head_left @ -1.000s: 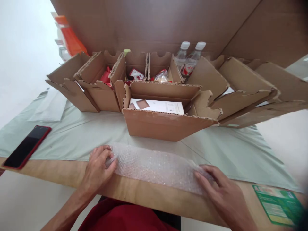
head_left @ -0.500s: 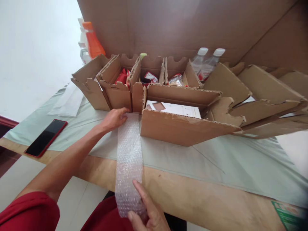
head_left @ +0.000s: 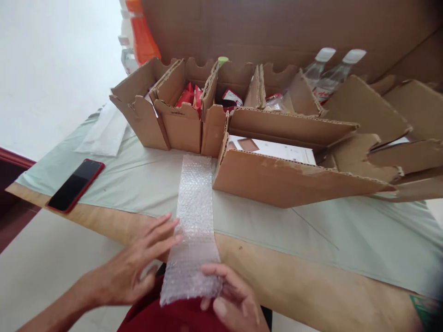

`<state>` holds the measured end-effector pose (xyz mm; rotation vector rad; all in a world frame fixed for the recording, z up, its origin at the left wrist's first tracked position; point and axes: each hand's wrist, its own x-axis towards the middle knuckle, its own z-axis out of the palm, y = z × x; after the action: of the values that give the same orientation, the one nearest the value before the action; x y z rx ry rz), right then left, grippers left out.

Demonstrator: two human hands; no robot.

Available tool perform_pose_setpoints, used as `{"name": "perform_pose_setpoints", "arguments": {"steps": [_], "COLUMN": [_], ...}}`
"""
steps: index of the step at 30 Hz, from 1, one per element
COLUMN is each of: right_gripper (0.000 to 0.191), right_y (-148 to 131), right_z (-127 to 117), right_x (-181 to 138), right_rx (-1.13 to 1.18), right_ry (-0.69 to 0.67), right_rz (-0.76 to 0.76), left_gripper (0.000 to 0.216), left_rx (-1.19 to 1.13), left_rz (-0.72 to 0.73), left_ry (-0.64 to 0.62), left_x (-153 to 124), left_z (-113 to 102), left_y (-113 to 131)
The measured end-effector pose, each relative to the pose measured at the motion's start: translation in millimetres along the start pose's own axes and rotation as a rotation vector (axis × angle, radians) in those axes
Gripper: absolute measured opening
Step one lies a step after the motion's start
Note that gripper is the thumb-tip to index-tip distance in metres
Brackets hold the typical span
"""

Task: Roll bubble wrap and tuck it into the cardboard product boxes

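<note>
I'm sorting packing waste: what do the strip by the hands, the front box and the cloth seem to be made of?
Strip: glossy clear plastic, apparently bubble wrap, by its small glinting bumps.
Box: matt brown corrugated cardboard, by its ridged cut edges.
Cloth: dull pale-green fabric, by its soft creases; fibre unclear.

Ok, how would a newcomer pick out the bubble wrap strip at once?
On the table, look in front of the row of cardboard boxes. The bubble wrap strip runs from there toward the person, its near end between the left hand and right hand. Unlike the pale packing sheets beyond the smartphone, it overhangs the table's near edge.
</note>
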<state>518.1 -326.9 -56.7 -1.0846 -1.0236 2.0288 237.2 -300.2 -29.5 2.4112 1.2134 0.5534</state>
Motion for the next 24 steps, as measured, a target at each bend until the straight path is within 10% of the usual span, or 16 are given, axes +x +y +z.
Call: {"name": "perform_pose_setpoints", "arguments": {"steps": [5,9,16,24], "right_gripper": [0.06,0.052,0.044,0.031], "right_y": [-20.3,-23.4,-24.1,-15.5], "right_z": [6.6,-1.3,-11.4,-15.8], "right_x": [31.7,39.6,63.1,94.2], "right_rx": [0.15,-0.396,-1.39,-1.556], "right_ry": [-0.045,0.158,0.143,0.119], "right_rz": [-0.197,-0.494,-0.9,-0.954], "left_gripper": [0.039,0.049,0.056,0.043], "left_rx": [-0.183,-0.222,-0.044,0.169], "left_rz": [-0.282,-0.526,-0.481,-0.397], "left_ry": [0.346,0.378,0.4,0.502], "left_x": [14.7,46.7,50.4,41.8], "left_z": [31.3,43.6,52.0,51.1], "left_y": [9.5,-14.5,-16.3,-15.2]}}
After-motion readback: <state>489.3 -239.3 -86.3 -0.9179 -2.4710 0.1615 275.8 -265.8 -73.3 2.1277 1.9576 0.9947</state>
